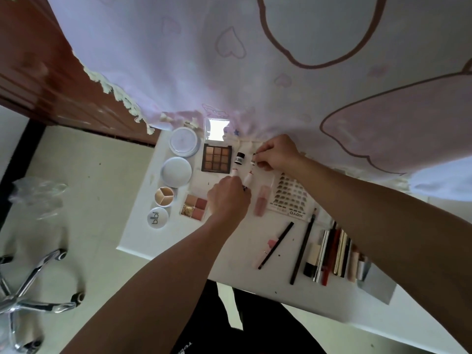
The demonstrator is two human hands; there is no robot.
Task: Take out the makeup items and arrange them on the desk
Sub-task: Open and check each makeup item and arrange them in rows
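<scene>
Makeup lies spread on the white desk (229, 261). My left hand (228, 199) grips two pale pink tubes (247, 178) near the desk's middle. My right hand (277, 152) pinches a small black-capped bottle (253, 159) beside a second small black-and-white bottle (239, 158). An open brown eyeshadow palette (216, 158) with its mirror lies left of them. Below it sits a four-pan blush palette (194, 205). A pink lip gloss tube (261, 200) lies right of my left hand.
Round compacts (184, 142) (176, 172) and small pots (164, 196) (157, 217) line the desk's left side. A sticker sheet (291, 196), pencils (275, 245) and a row of lipsticks (337, 254) lie to the right. A pink curtain (255, 60) hangs behind. A chair base (33, 297) stands at lower left.
</scene>
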